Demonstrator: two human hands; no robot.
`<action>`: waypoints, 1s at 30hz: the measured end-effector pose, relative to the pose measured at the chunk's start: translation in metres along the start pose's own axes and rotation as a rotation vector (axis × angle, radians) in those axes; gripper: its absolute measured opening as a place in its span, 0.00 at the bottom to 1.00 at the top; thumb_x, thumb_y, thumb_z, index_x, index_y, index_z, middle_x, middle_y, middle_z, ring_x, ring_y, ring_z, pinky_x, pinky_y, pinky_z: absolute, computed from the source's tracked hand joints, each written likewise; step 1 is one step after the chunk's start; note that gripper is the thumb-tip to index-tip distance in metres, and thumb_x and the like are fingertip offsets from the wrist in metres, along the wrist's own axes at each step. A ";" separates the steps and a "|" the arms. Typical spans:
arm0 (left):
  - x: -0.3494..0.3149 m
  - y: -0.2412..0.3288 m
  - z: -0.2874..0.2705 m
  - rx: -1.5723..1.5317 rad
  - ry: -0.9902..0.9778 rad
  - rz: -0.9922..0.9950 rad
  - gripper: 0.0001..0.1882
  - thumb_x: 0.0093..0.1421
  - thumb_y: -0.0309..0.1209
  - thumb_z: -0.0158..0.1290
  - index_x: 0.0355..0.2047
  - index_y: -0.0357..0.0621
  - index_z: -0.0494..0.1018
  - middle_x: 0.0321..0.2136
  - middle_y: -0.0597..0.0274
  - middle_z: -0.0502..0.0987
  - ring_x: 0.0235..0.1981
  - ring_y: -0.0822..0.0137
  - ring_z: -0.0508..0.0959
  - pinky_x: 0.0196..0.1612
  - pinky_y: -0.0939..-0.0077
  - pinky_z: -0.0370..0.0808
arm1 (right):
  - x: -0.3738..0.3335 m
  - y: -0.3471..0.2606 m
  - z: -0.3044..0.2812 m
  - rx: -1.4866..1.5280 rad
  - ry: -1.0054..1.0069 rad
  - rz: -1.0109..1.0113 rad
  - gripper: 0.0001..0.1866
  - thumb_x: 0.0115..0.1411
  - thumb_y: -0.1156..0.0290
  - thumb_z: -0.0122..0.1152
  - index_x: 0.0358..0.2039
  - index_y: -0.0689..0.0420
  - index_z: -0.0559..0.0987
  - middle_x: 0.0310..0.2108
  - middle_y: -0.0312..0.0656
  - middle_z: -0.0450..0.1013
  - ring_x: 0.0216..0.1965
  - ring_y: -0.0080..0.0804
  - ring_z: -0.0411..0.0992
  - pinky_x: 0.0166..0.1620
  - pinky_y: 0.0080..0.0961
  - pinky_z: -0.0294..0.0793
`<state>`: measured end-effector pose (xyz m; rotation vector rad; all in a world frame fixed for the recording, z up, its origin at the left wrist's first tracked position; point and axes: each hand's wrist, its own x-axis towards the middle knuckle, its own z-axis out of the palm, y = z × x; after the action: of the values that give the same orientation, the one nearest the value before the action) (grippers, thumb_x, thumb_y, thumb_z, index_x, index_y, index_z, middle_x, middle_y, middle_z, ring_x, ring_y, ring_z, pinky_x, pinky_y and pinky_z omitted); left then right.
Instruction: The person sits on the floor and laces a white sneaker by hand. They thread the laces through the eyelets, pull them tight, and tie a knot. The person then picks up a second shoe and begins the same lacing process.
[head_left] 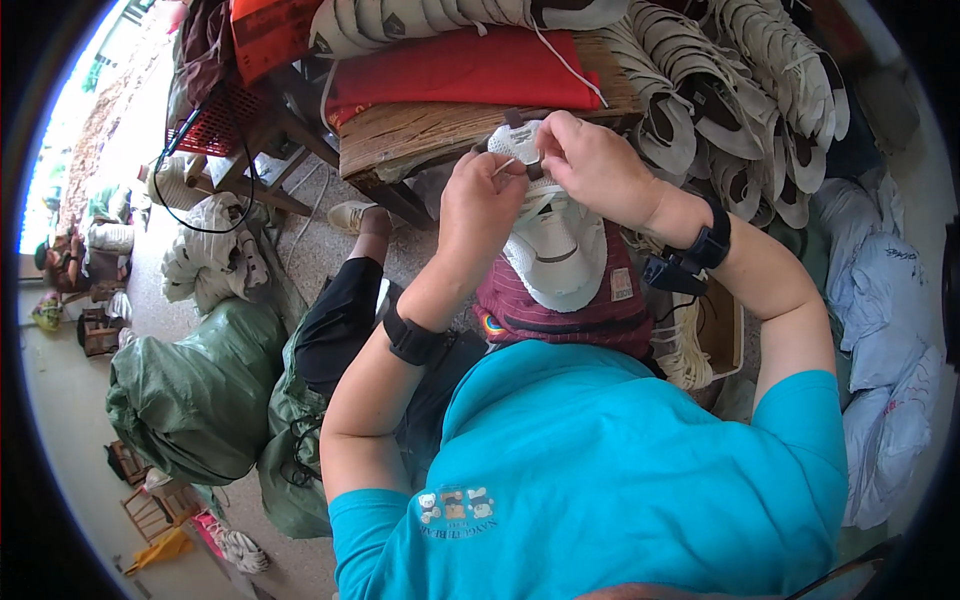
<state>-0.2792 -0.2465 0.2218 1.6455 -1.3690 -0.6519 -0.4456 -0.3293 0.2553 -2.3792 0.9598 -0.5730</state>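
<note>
A white sneaker rests on the maroon striped cloth over my lap, toe toward me and tongue pointing away. Beside the tongue, my left hand is closed with a short bit of white shoelace showing at its fingertips. My right hand bends over the shoe's opening from the other side, its fingers pinched at the tongue's edge. What those right fingertips grip is hidden. Laces cross the front of the shoe.
Ahead stands a wooden bench with a red cloth and rows of nested white shoes. Green sacks lie at the left, pale sacks at the right. A bundle of cream laces hangs beside my lap.
</note>
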 end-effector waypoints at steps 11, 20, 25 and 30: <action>-0.005 0.005 0.001 0.144 0.032 0.077 0.12 0.53 0.30 0.61 0.36 0.37 0.77 0.32 0.57 0.74 0.30 0.64 0.75 0.36 0.70 0.73 | -0.003 -0.007 0.000 -0.095 -0.081 -0.024 0.11 0.56 0.78 0.54 0.41 0.60 0.70 0.33 0.50 0.76 0.37 0.51 0.76 0.40 0.42 0.75; -0.002 0.000 -0.002 -0.054 -0.026 0.022 0.10 0.51 0.25 0.61 0.35 0.39 0.79 0.26 0.67 0.67 0.24 0.76 0.69 0.29 0.79 0.69 | -0.005 -0.005 -0.003 0.060 -0.116 -0.005 0.12 0.55 0.78 0.56 0.40 0.61 0.70 0.30 0.49 0.74 0.34 0.46 0.76 0.38 0.37 0.74; -0.002 0.000 0.002 -0.094 0.005 0.023 0.09 0.50 0.25 0.61 0.34 0.42 0.81 0.24 0.67 0.66 0.23 0.75 0.66 0.27 0.79 0.67 | -0.004 -0.008 -0.006 0.063 -0.075 0.032 0.12 0.55 0.79 0.55 0.41 0.61 0.70 0.30 0.46 0.74 0.32 0.41 0.76 0.38 0.34 0.75; -0.003 0.002 0.004 -0.078 0.035 0.042 0.08 0.51 0.27 0.61 0.33 0.42 0.80 0.25 0.65 0.67 0.23 0.73 0.67 0.28 0.77 0.67 | -0.010 -0.008 0.001 0.033 0.008 -0.021 0.11 0.56 0.76 0.55 0.41 0.60 0.69 0.33 0.49 0.75 0.36 0.50 0.76 0.39 0.43 0.74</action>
<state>-0.2840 -0.2452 0.2209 1.5553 -1.3327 -0.6411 -0.4472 -0.3164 0.2572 -2.3623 0.9234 -0.6019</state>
